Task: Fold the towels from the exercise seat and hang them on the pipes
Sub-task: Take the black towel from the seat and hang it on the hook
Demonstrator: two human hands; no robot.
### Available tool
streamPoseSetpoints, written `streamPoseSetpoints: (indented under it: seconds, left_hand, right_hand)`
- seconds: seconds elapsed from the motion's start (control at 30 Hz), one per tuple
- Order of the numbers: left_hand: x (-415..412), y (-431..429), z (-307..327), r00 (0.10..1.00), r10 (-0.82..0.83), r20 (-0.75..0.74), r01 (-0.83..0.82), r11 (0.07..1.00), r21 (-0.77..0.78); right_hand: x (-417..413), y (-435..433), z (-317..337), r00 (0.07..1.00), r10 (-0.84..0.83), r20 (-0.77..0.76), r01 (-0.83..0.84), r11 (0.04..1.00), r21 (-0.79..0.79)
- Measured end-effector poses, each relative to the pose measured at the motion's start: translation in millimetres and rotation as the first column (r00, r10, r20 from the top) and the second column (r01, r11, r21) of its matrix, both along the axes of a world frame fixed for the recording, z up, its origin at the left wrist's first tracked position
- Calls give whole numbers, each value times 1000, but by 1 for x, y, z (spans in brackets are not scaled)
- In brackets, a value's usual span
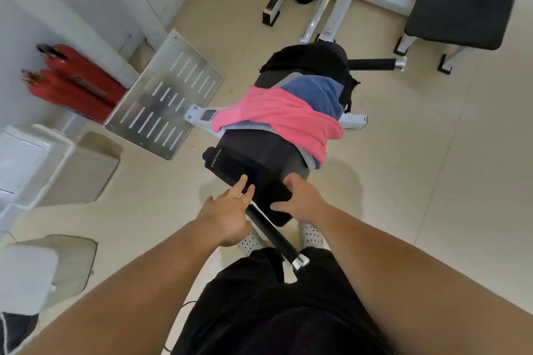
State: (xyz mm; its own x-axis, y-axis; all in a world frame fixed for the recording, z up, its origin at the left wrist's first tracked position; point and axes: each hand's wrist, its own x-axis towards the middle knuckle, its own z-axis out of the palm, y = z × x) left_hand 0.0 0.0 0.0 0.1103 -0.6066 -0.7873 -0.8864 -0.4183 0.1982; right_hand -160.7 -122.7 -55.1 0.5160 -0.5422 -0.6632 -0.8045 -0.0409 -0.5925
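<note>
We stand at the near end of the exercise seat (259,150), a dark padded bench running away from us, with bare beige floor (418,181) open along its right side and nearer left side. Our left hand (227,213) lies flat and open, fingers spread, its tips on a black towel (245,179) lying at the seat's near left corner; our right hand (302,199) curls loosely over that towel's near right edge, and we cannot tell whether it truly grips. Across the seat's middle a pink towel (288,121) drapes over both side edges, overlapping a blue towel (317,92) behind it, and a black cloth (311,57) covers the far end. A black padded pipe (274,236) with a chrome cap juts from under the seat toward our legs; another pipe (375,64) sticks out right at the far end. On the left, a slotted metal footplate (164,95) and two red fire extinguishers (72,83) crowd the wall. A second bench (461,0) stands far right. The towel's edge carries small yellow lettering, too blurred to read surely.
</note>
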Motion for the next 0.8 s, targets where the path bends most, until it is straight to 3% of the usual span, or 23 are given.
streamPoseSetpoints:
  seconds: [0.07, 0.17, 0.33, 0.4, 0.5, 0.57, 0.63, 0.8]
  left_hand:
    - [2, -1, 2, 1000, 18, -7, -18, 1000, 8]
    - [6, -2, 2, 1000, -15, -10, 15, 999, 29]
    - [9, -9, 9, 1000, -24, 10, 25, 997, -71]
    - [4, -19, 17, 1000, -27, 16, 29, 976, -216]
    - [-12, -42, 35, 987, -113, -117, 58, 916, -396]
    - [-20, -58, 46, 963, -159, -216, 50, 899, -435]
    - [-22, -70, 51, 934, -89, -345, -78, 894, -442]
    - [-8, -100, 45, 957, 88, -276, -217, 850, -480]
  right_hand:
    - [-12, -3, 11, 993, 89, -73, -83, 993, 81]
    - [-40, -10, 27, 934, 281, -220, -272, 960, 70]
    - [-65, -20, 67, 954, 183, -236, -197, 980, -39]
    - [-64, -23, 86, 958, 195, -211, -220, 970, -103]
    - [-48, -26, 110, 982, 163, -91, -176, 972, -158]
    - [-35, -28, 124, 993, 118, -4, -117, 977, -175]
    - [-24, -35, 134, 994, 93, 48, -84, 982, -171]
    - [-12, -69, 129, 993, 14, 115, -5, 997, -81]
